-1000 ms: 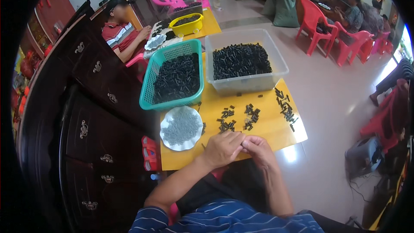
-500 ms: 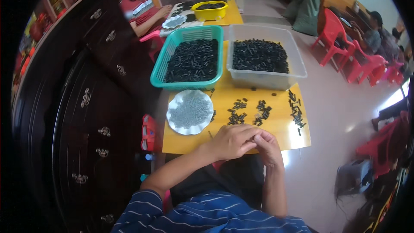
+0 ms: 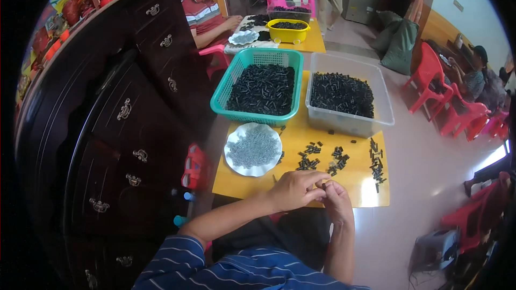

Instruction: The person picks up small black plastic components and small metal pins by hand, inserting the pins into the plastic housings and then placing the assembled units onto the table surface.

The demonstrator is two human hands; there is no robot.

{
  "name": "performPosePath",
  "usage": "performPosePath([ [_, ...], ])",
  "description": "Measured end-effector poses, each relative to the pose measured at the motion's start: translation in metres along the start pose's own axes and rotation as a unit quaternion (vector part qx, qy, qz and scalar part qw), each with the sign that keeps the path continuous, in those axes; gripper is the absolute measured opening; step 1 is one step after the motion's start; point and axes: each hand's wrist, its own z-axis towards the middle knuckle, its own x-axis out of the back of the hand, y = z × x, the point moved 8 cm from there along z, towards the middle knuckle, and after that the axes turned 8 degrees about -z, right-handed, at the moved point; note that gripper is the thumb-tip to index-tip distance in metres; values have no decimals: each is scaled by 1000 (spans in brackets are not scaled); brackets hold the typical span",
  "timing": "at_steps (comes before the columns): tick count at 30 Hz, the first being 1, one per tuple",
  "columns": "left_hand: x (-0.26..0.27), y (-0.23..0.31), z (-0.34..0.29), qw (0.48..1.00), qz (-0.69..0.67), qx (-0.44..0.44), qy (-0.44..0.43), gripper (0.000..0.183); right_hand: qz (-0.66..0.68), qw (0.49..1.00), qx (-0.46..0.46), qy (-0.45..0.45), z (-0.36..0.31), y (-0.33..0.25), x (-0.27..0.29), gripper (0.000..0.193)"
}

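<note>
Over the near edge of the yellow table (image 3: 252,182), my left hand (image 3: 294,190) and my right hand (image 3: 339,204) meet with their fingertips pinched together. Between them a small dark piece (image 3: 324,186) just shows; most of it is covered by fingers. Past my knuckles lie loose piles of short black tubular pieces (image 3: 309,158), with another pile (image 3: 338,160) beside them and a longer scatter (image 3: 377,164) along the right side. Left of the hands, a white scalloped plate (image 3: 236,167) holds many tiny grey metal parts, too small to name.
A green basket (image 3: 219,102) and a clear plastic bin (image 3: 344,121), both full of black pieces, stand at the table's far side. A dark drawer cabinet (image 3: 107,145) rises at left. Beyond, a seated person (image 3: 207,19) works near a yellow tub (image 3: 287,34). Red chairs (image 3: 427,80) stand at right.
The whole view has shifted, so the table sits lower and further right in the picture. My hands stay pinched together; the dark piece between the fingertips now shows.
</note>
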Motion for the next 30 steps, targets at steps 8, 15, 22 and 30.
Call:
performPosePath([
  [8,-1,16,-1,992,105,-66,39,32,8,1000,10,-20,3,3,-2,32],
  [15,-3,11,0,994,95,-56,28,34,15,999,17,-39,3,-3,-11,34],
  [22,-1,8,-1,997,56,-27,40,33,-12,999,34,-33,4,-4,-6,36],
  [30,-6,9,-8,994,89,-47,49,30,-19,999,15,-34,-7,-13,-15,29],
])
